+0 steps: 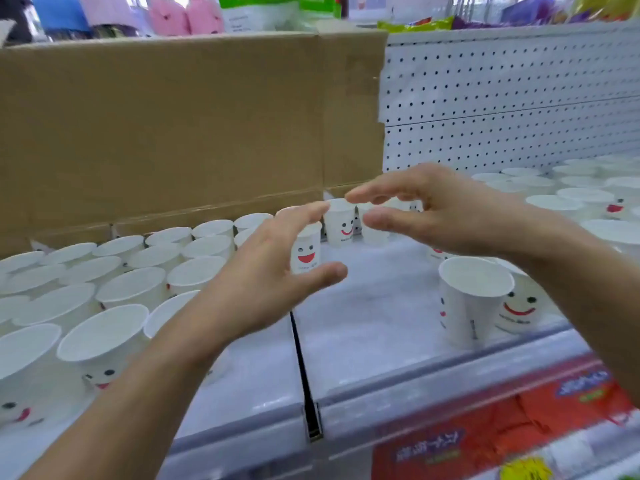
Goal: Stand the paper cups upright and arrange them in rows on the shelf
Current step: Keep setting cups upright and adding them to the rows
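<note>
Both our hands are up over the shelf (363, 323) right now, and neither one's holding anything. Our left hand (273, 271) is spread wide just left of the black divider strip (300, 358). Its thumb and fingers curve loosely either side of a smiley paper cup (306, 252) standing upright just past the strip's far end. We honestly can't tell if skin touches it.

Our right hand (450, 209) is relaxed too, fingers stretched out level with the rim of a second smiley cup (341, 221). That one's upright a bit further back and right of the strip.

Left of the strip there's a big block of upright cups (138, 285) packed in rows, mouths up. Right of the strip, near the front edge, a pair of cups (476, 296) stand right up against each other. More cups (571, 195) sit further right towards the back.

A cardboard box (173, 126) stands behind the rows left of the strip, and there's white pegboard (502, 98) behind the right side.
</note>
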`<state>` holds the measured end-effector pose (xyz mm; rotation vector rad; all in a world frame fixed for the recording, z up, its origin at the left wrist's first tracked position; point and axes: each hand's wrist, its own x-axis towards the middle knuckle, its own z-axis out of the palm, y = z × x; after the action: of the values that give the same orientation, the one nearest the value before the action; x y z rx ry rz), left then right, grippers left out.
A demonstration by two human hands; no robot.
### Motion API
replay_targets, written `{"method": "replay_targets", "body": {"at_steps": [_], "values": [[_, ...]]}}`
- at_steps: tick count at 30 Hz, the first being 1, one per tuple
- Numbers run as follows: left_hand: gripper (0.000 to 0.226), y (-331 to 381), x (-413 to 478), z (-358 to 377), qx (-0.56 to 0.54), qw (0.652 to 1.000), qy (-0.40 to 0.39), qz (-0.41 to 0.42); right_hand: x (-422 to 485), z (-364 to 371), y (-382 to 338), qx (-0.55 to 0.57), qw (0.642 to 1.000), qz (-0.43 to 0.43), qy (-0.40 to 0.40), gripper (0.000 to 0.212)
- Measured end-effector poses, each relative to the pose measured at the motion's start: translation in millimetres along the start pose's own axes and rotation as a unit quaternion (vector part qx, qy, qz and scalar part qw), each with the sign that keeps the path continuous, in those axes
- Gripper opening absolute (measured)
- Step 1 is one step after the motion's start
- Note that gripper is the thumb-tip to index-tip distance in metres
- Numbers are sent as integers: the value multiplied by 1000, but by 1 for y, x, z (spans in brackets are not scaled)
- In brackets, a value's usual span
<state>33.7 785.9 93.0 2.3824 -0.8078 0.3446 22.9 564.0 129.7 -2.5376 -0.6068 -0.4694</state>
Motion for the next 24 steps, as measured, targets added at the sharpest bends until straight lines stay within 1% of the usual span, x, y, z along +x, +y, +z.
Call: {"method": "replay_targets", "body": {"at_steps": [3, 5, 7, 9, 11, 13, 15, 17, 20, 22, 24], "values": [[78, 33, -14, 45, -106, 994, -4, 18, -46, -21, 21, 39, 992, 12, 121, 21], [86, 51, -11, 76, -155, 988, -12, 14, -74, -33, 40, 57, 982, 36, 177, 20], [97, 70, -6, 105, -189, 982, -8, -3, -99, -41, 58, 76, 971, 63, 217, 23], [107, 86, 1, 128, -205, 978, 13, -18, -120, -43, 74, 65, 971, 86, 213, 28], [109, 97, 7, 146, -193, 980, 40, -35, -135, -38, 87, 19, 979, 94, 179, 35], [103, 101, 13, 157, -172, 980, 75, -61, -142, -31, 96, -39, 985, 65, 153, 34], [92, 104, 16, 161, -142, 981, 109, -80, -145, -23, 105, -106, 985, 26, 136, 32], [81, 105, 18, 158, -117, 982, 120, -89, -147, -16, 114, -158, 978, 6, 137, 23], [76, 97, 10, 140, -108, 983, 109, -104, -149, -10, 118, -159, 977, -14, 140, 14], [75, 83, 2, 118, -102, 984, 95, -114, -146, -8, 111, -129, 980, -47, 142, 12], [73, 65, -4, 91, -73, 987, 72, -127, -134, -4, 97, -83, 984, -89, 133, 10]]}}
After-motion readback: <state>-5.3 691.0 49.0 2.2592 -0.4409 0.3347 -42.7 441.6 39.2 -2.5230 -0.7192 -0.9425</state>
